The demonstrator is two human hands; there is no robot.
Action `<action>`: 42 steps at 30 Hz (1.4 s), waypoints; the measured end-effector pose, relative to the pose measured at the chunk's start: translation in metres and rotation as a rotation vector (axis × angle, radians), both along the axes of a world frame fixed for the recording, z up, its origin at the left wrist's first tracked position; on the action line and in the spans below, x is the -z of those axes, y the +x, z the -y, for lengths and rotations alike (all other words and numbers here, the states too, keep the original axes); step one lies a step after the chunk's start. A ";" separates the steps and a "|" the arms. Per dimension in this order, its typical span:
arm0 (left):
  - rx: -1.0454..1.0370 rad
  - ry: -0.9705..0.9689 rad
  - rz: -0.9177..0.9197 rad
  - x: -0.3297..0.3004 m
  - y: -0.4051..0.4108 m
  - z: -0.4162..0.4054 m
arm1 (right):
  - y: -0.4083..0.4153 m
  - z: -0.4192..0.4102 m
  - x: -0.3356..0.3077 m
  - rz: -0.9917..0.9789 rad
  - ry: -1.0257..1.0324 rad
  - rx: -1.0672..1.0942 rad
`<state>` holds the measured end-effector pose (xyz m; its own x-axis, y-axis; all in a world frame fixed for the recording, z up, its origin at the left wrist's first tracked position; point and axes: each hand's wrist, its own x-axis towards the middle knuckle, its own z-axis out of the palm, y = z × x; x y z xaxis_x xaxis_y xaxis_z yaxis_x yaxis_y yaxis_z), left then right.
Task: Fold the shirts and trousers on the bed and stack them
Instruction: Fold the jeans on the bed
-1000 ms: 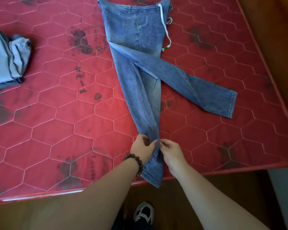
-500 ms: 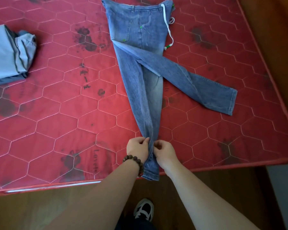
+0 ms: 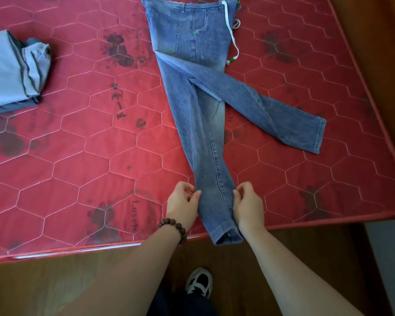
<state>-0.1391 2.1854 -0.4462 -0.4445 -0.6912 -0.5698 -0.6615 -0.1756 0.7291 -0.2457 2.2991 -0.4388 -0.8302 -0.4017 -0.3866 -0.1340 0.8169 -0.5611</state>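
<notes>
Blue jeans lie on the red mattress, waistband at the far edge. One leg runs straight toward me, its hem hanging over the near edge. The other leg crosses over it and slants off to the right. My left hand pinches the left edge of the near leg just above the hem. My right hand pinches that leg's right edge. A white drawstring trails from the waistband.
A folded grey garment pile sits at the mattress's left side. A wooden bed frame borders the right edge. Wooden floor and my shoe lie below the near edge.
My hands have moved apart, spreading the bunched lower leg flat; a second ago they pinched it together at the middle. The jeans shifted slightly toward me.
</notes>
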 end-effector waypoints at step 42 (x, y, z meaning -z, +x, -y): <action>0.070 -0.074 -0.246 -0.073 0.026 -0.045 | 0.031 -0.050 -0.082 0.636 -0.531 -0.048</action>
